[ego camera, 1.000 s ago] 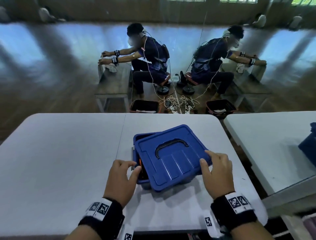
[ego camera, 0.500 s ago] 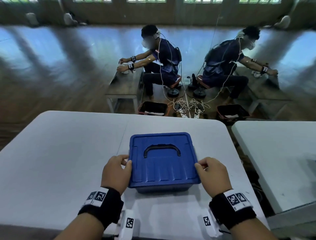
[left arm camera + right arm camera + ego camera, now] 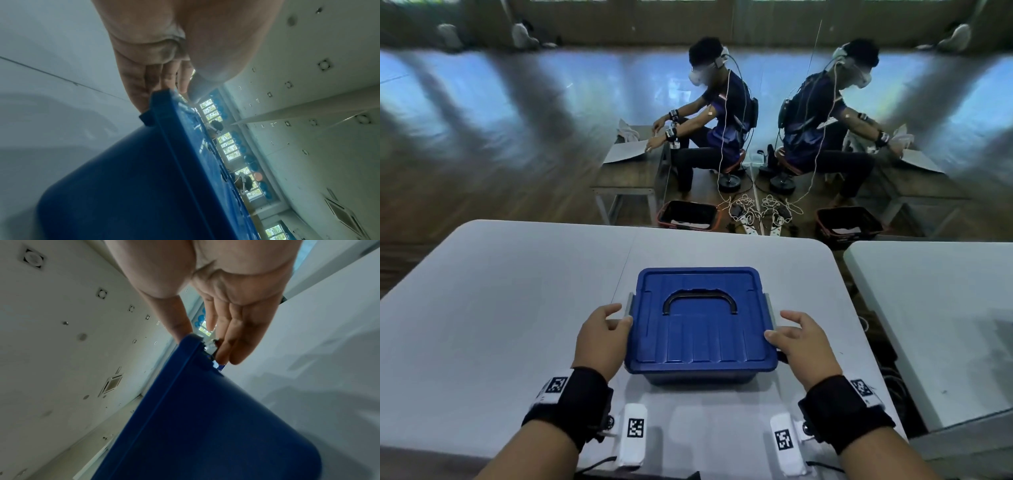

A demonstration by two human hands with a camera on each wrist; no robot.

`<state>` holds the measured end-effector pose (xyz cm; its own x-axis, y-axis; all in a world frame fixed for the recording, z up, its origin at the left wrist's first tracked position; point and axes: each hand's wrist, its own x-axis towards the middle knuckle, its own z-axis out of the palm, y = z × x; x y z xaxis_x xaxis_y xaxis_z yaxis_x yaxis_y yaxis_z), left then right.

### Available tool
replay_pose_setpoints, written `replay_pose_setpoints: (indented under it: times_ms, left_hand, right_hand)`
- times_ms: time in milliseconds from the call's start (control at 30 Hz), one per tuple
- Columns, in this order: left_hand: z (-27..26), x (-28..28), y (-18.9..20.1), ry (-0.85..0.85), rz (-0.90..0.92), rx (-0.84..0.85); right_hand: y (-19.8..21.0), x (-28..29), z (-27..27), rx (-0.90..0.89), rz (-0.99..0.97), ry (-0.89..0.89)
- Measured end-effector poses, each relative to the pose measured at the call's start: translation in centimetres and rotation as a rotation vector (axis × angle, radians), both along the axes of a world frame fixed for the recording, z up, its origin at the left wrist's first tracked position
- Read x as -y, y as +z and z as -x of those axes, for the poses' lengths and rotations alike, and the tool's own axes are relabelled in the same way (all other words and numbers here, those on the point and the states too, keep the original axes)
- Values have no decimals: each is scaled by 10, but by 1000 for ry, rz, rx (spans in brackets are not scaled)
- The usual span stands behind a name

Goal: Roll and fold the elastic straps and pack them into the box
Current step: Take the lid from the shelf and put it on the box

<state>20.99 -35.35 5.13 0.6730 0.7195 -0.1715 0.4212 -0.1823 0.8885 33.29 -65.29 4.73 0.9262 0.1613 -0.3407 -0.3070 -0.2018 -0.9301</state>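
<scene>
Left hand (image 3: 602,337) and right hand (image 3: 801,342) press nearly straight fingers on the closed box's (image 3: 702,335) side clips (image 3: 629,307) near the table's (image 3: 517,308) front edge (straps unseen, presumably packed), so latching seems all that remains.

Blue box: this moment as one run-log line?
stage: latching lid | lid: on blue box | left hand: touching left latch | right hand: touching right latch

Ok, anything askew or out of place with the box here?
Nothing stands out. The blue lid sits square on the box on the white table; the left hand and right hand touch its sides, and no strap shows outside.
</scene>
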Motion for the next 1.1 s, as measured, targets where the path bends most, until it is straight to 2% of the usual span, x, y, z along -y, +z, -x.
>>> replay_pose_setpoints:
  times_ms: [100,233,533,600,733,833,900,1100]
  left_hand:
    - [2,-3,3,68,111,108]
    - [4,-1,5,48,226,156]
    - [-10,-18,0,-87,474,16]
    - [-15,-19,-2,-108,473,-18]
    - [-20,-17,-8,-140,313,-98]
    - [-18,-17,-8,-128,332,-69]
    - [-16,-18,-7,-133,338,-58]
    - [-15,-19,-9,-164,262,-50]
  right_hand:
    - [-1,0,1,49,0,-64]
    - [5,2,-2,35,-86,-143]
    - [2,2,-10,-116,-160,-97]
    - [2,2,-11,-124,-142,-56]
    - [4,3,-11,-139,-143,-16]
    - [5,1,-10,-157,-144,-4]
    - [7,-3,-8,-149,-108,25]
    - [11,-22,-1,113,311,164]
